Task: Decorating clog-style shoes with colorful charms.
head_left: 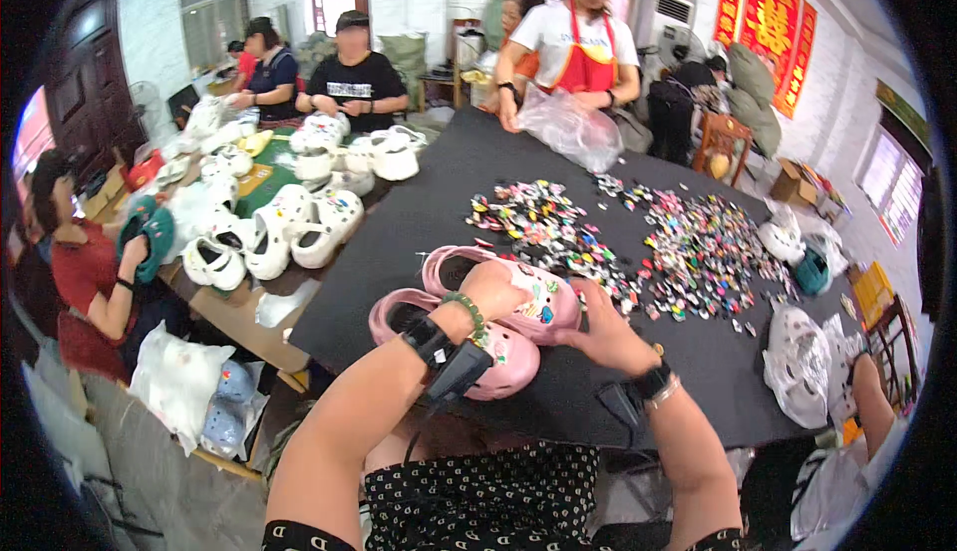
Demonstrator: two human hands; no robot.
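Black garment with light repeated motif (478,496), at the lower edge, between two bare forearms. Left forearm: slants up and rightward; green bead bracelet (469,314), black wristband (429,340) and boxy black device (459,372), the last hiding part of a lower clog. Left hand (498,290): laid over the upper clog at its opening; fingers concealed, so grip cannot be told. Right forearm: leans inward; black band (653,382), pale bracelet (670,392). Right hand (616,337): open, thumb and fingers spread about the upper clog's toe.

Upper pink clog (560,320): under the left hand, colourful charms on top. Lower pink clog (510,377): just beside it, nearer the person. Both on a dark table (414,207).

Beyond: two heaps of mixed charms (543,214) (708,242), nearly meeting; right, plastic-wrapped white clogs (795,352) and a bagged teal clog (812,270).

Far side: co-worker in red apron (590,58), hands at a clear bag (578,133). Left: second table, many white clogs (267,242), workers around it.

Writing: gold characters on red wall banners (768,28); pale lettering on a black shirt (354,81), too small to read.
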